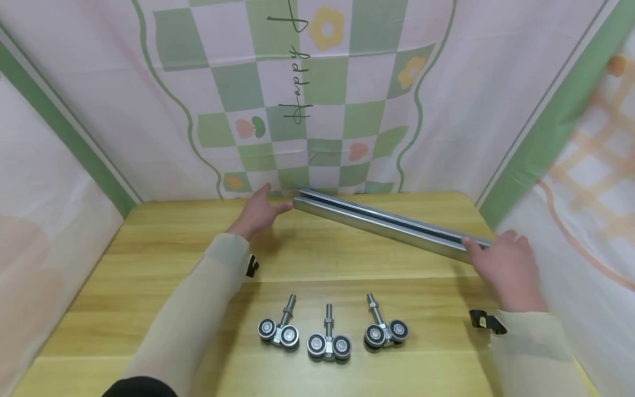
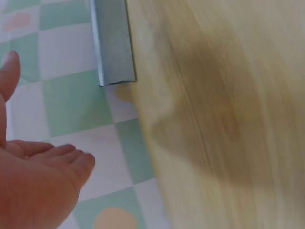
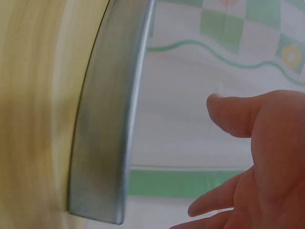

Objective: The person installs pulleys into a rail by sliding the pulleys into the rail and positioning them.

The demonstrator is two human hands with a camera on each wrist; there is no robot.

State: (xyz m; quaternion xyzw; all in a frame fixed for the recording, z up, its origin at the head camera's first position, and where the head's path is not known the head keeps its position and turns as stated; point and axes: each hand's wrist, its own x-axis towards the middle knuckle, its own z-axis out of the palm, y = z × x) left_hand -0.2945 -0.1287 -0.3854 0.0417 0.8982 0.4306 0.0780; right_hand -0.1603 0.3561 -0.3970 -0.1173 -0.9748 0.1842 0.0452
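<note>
A long silver metal channel rail [image 1: 382, 229], with a dark slot along its top, slants over the back of the wooden table in the head view. By its left end is my left hand [image 1: 258, 214], thumb stretched toward it; the left wrist view shows the palm [image 2: 38, 191] and fingers apart from the rail. My right hand [image 1: 511, 270] overlaps the rail's right end in the head view. Seen from the right wrist, its thumb [image 3: 233, 114] and fingers are spread and extended, with a gap between them and the rail [image 3: 105, 119].
Nearer to me on the wooden table [image 1: 173, 226] lie three roller trolleys: the left one [image 1: 289, 336], the middle one [image 1: 329, 346] and the right one [image 1: 375, 335]. Each has black-rimmed wheels and a threaded bolt pointing away. A checked green-and-white cloth [image 1: 324, 80] hangs behind the table.
</note>
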